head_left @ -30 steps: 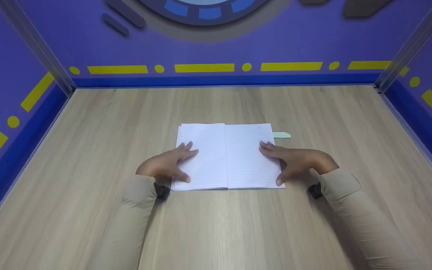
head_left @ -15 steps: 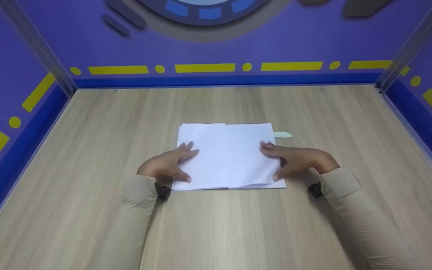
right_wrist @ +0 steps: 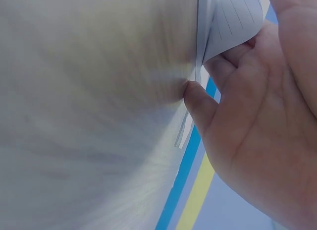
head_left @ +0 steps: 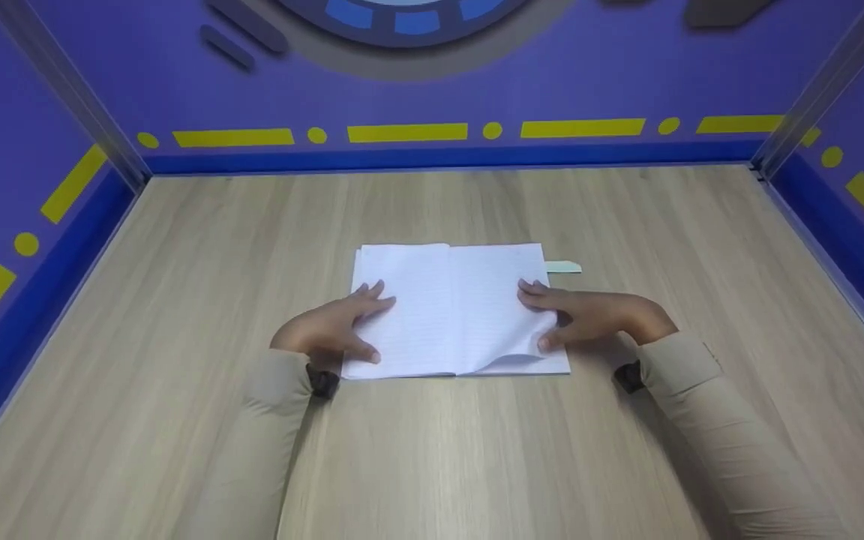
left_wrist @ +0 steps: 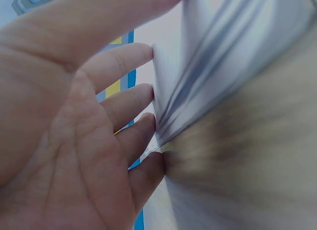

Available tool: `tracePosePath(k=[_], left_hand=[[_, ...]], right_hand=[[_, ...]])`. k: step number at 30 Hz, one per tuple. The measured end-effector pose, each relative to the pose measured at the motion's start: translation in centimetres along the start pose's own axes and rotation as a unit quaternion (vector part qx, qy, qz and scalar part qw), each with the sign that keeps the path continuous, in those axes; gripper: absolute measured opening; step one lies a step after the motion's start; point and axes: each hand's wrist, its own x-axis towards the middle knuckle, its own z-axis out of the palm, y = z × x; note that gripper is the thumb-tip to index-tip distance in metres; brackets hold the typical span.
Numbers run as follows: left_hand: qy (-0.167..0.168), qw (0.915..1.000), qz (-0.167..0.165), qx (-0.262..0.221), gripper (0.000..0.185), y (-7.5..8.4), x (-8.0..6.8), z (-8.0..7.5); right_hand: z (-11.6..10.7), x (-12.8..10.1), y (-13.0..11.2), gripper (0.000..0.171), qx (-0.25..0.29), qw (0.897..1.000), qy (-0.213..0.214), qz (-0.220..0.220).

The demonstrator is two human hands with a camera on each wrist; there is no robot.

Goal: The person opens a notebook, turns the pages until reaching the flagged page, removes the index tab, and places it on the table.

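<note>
An open notebook (head_left: 424, 300) with lined white pages lies flat on the wooden table. My left hand (head_left: 331, 326) rests on its left page, fingers and thumb spread; in the left wrist view, the straight fingertips touch the page edges (left_wrist: 198, 66). On the other side, my right hand (head_left: 589, 315) has its fingertips on the right page while its thumb draws the lower outer part of the top page (head_left: 514, 345) inward. That page bulges up off the sheets below. In the right wrist view, the curled page (right_wrist: 233, 22) stands between thumb and fingers.
A pale green tab (head_left: 563, 267) sticks out past the notebook's upper right edge. Wood-grain tabletop (head_left: 432, 450) surrounds the notebook. Purple and blue panels (head_left: 417, 97) with yellow dashes wall in the back and both sides.
My right thumb has slid inward and up, lifting the lower right part of the top page into a growing curl. My left hand stays in place.
</note>
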Motion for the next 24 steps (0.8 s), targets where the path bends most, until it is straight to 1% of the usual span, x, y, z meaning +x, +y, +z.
tracePosePath(k=[7,11,13,15,18,21,24], left_hand=[[0.003,0.9999,0.011,0.013,0.09,0.3,-0.1,0.0],[0.0,0.9992,0.027,0.031,0.085,0.4,-0.1,-0.1],[0.007,0.9984,0.037,0.043,0.08,0.8,-0.2,-0.2],[0.022,0.9967,0.049,0.061,0.075,1.3,-0.4,-0.2],[0.057,0.9921,0.069,0.088,0.068,2.4,-0.7,-0.1],[0.088,0.9864,0.096,0.1,0.063,3.3,-0.7,0.2],[0.109,0.9803,0.13,0.102,0.059,4.0,-0.4,0.9]], right_hand=[[0.0,0.1,0.1,0.09,0.004,1.0,0.001,0.003],[0.1,0.1,0.0,0.09,0.005,1.0,0.0,0.003],[0.1,0.1,-0.1,0.09,0.002,1.0,0.0,0.008],[0.1,0.2,-0.1,0.09,-0.001,1.0,0.0,0.015],[0.0,0.2,-0.1,0.091,-0.002,1.0,0.0,0.019],[0.0,0.1,-0.1,0.091,-0.004,1.0,-0.001,0.021],[-0.1,0.1,-0.1,0.091,-0.004,1.0,0.0,0.018]])
